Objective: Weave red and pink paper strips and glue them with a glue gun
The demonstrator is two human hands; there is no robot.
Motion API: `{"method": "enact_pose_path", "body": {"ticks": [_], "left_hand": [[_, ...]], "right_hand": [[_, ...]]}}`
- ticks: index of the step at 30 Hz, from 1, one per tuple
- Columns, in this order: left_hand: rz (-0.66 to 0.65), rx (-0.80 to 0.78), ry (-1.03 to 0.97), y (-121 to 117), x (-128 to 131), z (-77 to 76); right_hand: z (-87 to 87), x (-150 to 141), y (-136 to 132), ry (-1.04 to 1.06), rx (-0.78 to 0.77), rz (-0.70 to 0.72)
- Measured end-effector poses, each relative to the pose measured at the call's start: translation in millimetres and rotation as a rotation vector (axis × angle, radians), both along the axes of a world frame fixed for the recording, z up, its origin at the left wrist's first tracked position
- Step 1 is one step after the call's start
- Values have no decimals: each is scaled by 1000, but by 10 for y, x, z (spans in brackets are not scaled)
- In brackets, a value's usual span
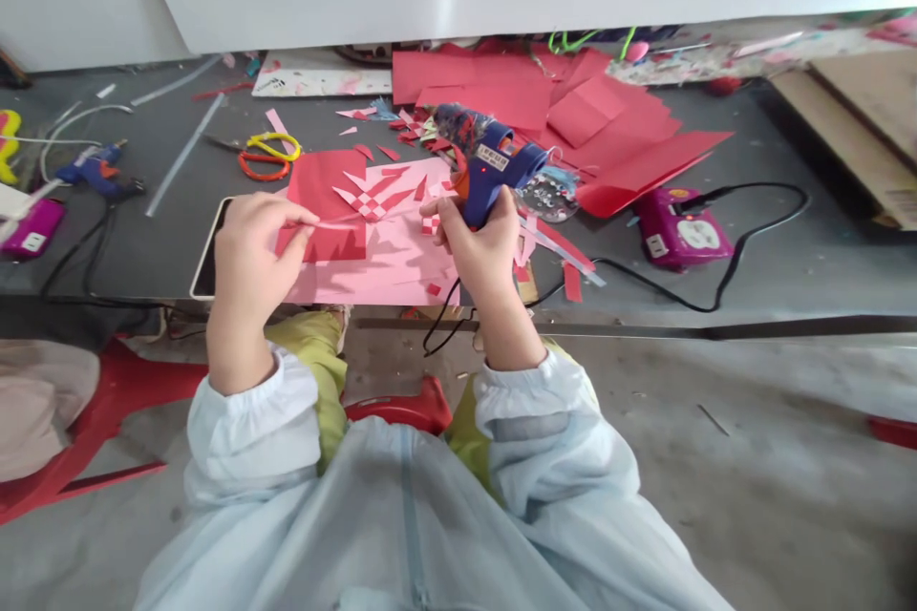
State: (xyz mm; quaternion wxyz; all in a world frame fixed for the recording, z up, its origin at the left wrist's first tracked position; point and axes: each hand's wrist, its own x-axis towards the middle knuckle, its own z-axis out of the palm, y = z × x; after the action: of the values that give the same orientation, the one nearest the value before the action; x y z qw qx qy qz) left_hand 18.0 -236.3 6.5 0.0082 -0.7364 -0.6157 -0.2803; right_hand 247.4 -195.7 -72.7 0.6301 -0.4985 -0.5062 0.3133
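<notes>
My right hand (481, 243) is wrapped round the handle of a blue glue gun (494, 162), held above the work with a small red light showing on its side. My left hand (254, 248) is closed in a pinch on the end of a thin pink paper strip (338, 225). Below both hands lies a pink paper sheet (401, 277), with red paper (330, 177) partly over it. A woven red and pink checkered paper piece (371, 202) with pointed ends rests there. A smaller checkered piece (431, 224) is partly hidden by my right fingers.
Scissors (266, 155) with yellow and orange handles lie behind my left hand, and a phone (206, 253) beside it. Red sheets (608, 129) spread at the back. The gun's black cord runs to a purple power box (684, 229). Another glue gun (100, 170) lies left.
</notes>
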Motion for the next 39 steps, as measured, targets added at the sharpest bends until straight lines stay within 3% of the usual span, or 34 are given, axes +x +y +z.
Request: {"method": "enact_pose_path", "body": {"ticks": [8, 14, 20, 26, 30, 34, 39], "left_hand": [[-218, -113, 165, -223, -247, -328], [-329, -9, 190, -261, -389, -603], [-332, 60, 194, -400, -315, -556], [-308, 147, 281, -520, 163, -505], [-273, 69, 417, -504, 417, -575], [-281, 14, 452, -472, 449, -648], [-294, 139, 476, -537, 391, -711]], "right_hand": [[-63, 45, -11, -13, 59, 29], [-42, 35, -42, 14, 57, 52], [-11, 30, -55, -4, 83, 61], [-11, 27, -57, -25, 64, 67], [-7, 41, -69, -48, 38, 77], [7, 69, -79, -84, 31, 82], [17, 89, -76, -104, 27, 96]]}}
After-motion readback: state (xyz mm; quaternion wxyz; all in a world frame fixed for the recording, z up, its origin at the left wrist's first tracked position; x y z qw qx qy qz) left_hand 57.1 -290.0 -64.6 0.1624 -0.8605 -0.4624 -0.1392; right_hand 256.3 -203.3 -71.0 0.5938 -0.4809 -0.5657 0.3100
